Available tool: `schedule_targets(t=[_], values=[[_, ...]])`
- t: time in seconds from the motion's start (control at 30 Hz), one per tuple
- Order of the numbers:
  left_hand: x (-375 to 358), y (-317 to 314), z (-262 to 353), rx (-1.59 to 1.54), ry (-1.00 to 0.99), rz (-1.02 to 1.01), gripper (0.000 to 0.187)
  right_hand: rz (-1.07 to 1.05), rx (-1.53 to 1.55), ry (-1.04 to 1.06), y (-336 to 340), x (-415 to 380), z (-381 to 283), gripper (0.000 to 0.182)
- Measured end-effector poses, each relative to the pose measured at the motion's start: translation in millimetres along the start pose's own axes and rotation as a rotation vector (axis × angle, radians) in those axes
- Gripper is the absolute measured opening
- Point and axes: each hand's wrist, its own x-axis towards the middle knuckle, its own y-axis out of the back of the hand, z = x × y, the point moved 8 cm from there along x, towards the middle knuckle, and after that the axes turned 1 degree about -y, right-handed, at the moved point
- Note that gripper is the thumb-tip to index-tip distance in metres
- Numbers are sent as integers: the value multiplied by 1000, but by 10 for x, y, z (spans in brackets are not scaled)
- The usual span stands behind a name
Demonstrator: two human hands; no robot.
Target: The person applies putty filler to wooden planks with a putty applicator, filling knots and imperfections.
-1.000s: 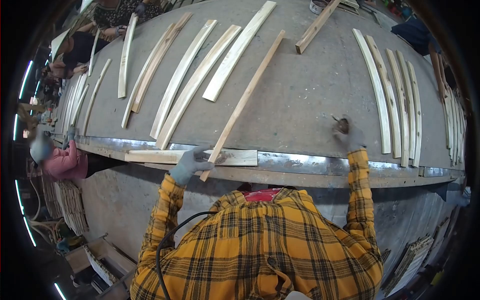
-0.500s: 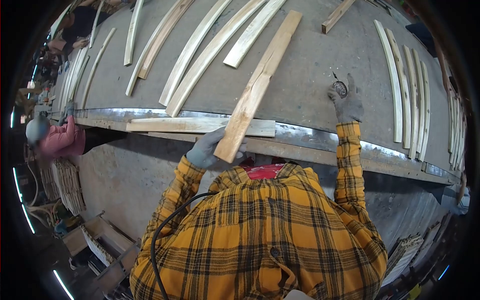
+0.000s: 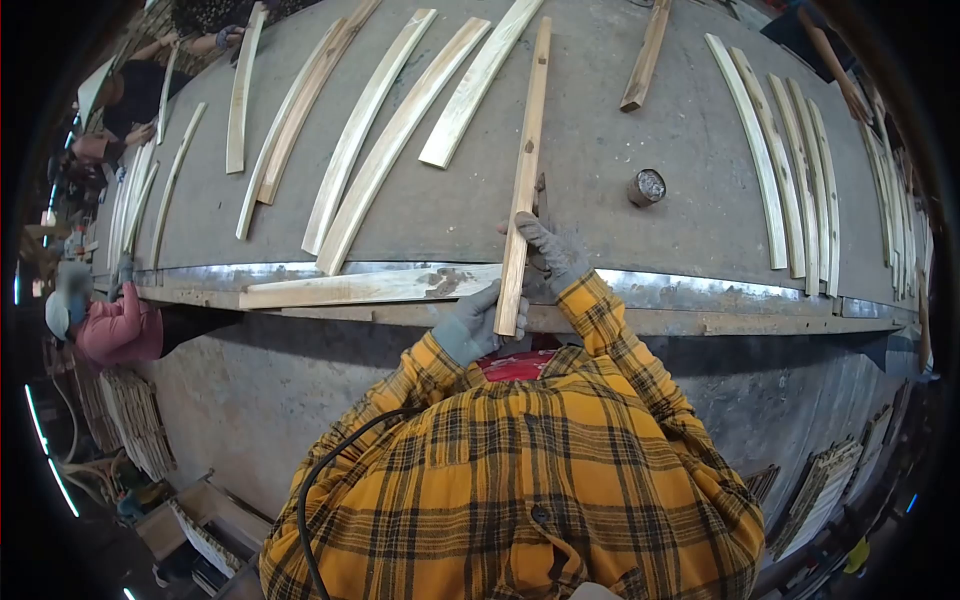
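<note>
My left hand, in a grey glove, grips the near end of a narrow wooden strip with dark knots. The strip stands on edge, tilted up and away from me over the bench. Higher up it, my gloved right hand is closed round the strip, fingers across its face. A slim dark piece shows just beyond those fingers; I cannot tell what it is. To the right, a small can of dark, lumpy paste stands on the bench. Below the strip, a pale board with a dark patch lies along the bench edge.
Several pale strips lie fanned across the grey bench at left, with more at right. One short strip lies beyond the can. A person in pink works at far left; others stand across the bench.
My right hand has left the can and come left onto the strip. The strip has turned from its broad face onto its narrow edge, and stands more upright in view.
</note>
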Motion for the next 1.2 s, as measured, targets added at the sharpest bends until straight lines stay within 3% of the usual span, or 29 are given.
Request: schedule_targets(t=[0.17,0.23,0.3,0.33,0.4,0.47,0.5,0.53,0.57,0.6,0.67,0.77,0.8,0.83,0.87,0.93,1.0,1.03,1.07,1.13,1.2], values=[[54,-151,19,264,-33,138,41,41,-33,16,264,43,19,54],[24,-211,242,739,-38,298,40,90,109,1,401,-56,-68,55],[123,-96,752,1129,-219,408,38,180,-198,142,674,-138,-341,56],[157,-56,1016,1296,-355,444,39,191,-190,214,820,-204,-418,64],[229,-105,1548,1764,-446,702,41,288,-451,455,1223,-397,-831,68],[258,-399,1935,2312,-662,1002,49,493,-789,375,1491,-763,-1210,72],[353,-459,2063,2311,-668,1015,49,597,-883,287,1635,-894,-1350,72],[427,-498,2210,2357,-605,1163,53,702,-975,197,1824,-990,-1449,72],[486,-532,2342,2393,-537,1315,58,736,-980,263,2160,-981,-1478,72],[608,-585,2419,2388,-543,1329,58,770,-984,328,2509,-961,-1516,72],[773,-454,2562,2329,-237,1418,68,890,-1143,279,2772,-1040,-1722,71],[867,-310,2726,2263,-321,1346,69,987,-1347,273,3464,-900,-1845,71],[828,-388,2691,2263,-317,1350,69,1079,-1486,162,3377,-930,-1954,71],[792,-434,2555,2088,-249,1208,71,1169,-1622,42,3218,-984,-2066,71],[761,-417,2401,1905,-189,1071,73,1257,-1629,117,3127,-1008,-2139,67],[816,-63,1883,1125,-184,491,66,1116,-1295,389,2751,-842,-2087,53],[630,-313,1295,562,-183,161,58,598,-828,638,1923,-658,-1857,41],[619,-313,1089,489,-121,-36,54,490,-707,701,1735,-496,-1617,39],[509,-364,870,258,-86,-15,51,457,-631,423,1518,-318,-1341,41],[418,-347,630,90,-121,-69,55,259,-763,539,1246,160,-896,41],[306,-353,459,-3,-103,-68,57,144,-315,375,972,405,-583,31]])
